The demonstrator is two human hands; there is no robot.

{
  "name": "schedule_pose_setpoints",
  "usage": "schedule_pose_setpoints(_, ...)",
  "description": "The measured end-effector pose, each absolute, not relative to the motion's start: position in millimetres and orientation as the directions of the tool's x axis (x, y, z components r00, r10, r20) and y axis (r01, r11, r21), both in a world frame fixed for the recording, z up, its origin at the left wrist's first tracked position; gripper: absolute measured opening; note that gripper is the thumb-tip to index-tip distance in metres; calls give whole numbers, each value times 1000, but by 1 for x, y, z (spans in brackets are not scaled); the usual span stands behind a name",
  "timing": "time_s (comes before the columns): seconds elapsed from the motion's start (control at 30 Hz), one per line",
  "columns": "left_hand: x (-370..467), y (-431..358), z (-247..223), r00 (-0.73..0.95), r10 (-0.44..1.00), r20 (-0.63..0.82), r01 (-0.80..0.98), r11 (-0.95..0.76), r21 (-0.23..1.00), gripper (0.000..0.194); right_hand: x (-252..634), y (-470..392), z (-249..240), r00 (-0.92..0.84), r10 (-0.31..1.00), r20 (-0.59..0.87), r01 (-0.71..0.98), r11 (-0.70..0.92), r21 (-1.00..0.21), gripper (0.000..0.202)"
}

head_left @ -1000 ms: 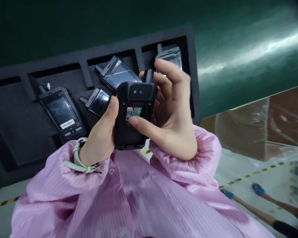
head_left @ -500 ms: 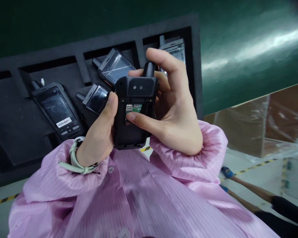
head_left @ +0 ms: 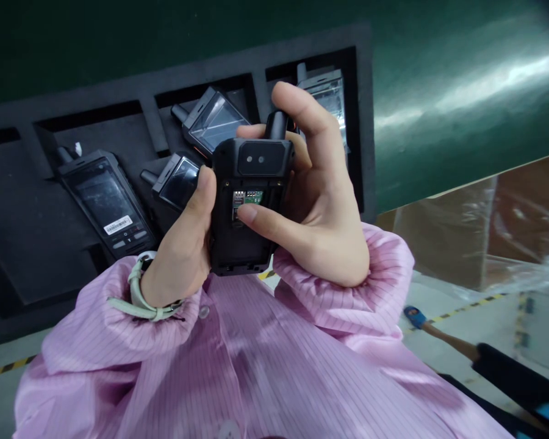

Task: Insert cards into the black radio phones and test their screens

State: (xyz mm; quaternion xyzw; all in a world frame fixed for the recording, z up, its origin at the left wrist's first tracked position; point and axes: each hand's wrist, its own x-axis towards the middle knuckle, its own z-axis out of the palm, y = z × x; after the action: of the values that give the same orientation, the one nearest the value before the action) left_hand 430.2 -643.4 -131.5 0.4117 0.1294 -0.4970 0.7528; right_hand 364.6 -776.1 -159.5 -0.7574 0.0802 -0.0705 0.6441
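Note:
A black two-way radio (head_left: 229, 244) with a stubby antenna is held back side up between my hands. Its battery bay is open, and a metal card slot (head_left: 238, 197) and a bit of green circuit board show inside. My left hand (head_left: 183, 244) grips the radio's left edge, thumb along the side, its other fingers hidden behind. My right hand (head_left: 320, 201) wraps the right side; its thumb tip presses at the lower part of the card slot. The right index finger is raised and bent beside the antenna.
Beyond my hands lies a black foam tray (head_left: 201, 70) on a green table (head_left: 439, 110). Several radios rest in it screen up, one radio (head_left: 105, 195) bearing a barcode label. At the right are plastic-wrapped cardboard boxes (head_left: 443, 225) and another person's leg (head_left: 452, 341).
My right thumb has shifted slightly to the right on the card slot, showing a little more of it. The other person's legs have moved at the lower right.

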Motion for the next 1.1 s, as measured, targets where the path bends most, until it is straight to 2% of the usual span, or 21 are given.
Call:
schedule_pose_setpoints(0.17,430,-642,-134,468,-610,-640,850,113,514,76,361,-777,-159,981,-195,-1,-21,-102,-995,80)
schedule_pose_setpoints(0.3,429,-642,-136,496,-594,-634,823,86,562,69,360,-774,-157,971,-237,-20,-55,-141,-989,79)
schedule_pose_setpoints(0.4,429,-641,-135,488,-593,-641,832,93,547,64,362,-772,-159,969,-245,8,-35,-170,-985,76)
schedule_pose_setpoints(0.57,430,-643,-132,486,-596,-639,852,163,497,60,365,-769,-166,951,-273,147,91,-209,-974,67)
schedule_pose_setpoints(0.9,429,-642,-134,453,-558,-695,886,192,423,58,364,-766,-165,944,-303,129,47,-263,-964,64)
schedule_pose_setpoints(1.1,429,-643,-133,465,-616,-636,875,213,434,56,364,-766,-165,947,-293,131,50,-268,-962,63)
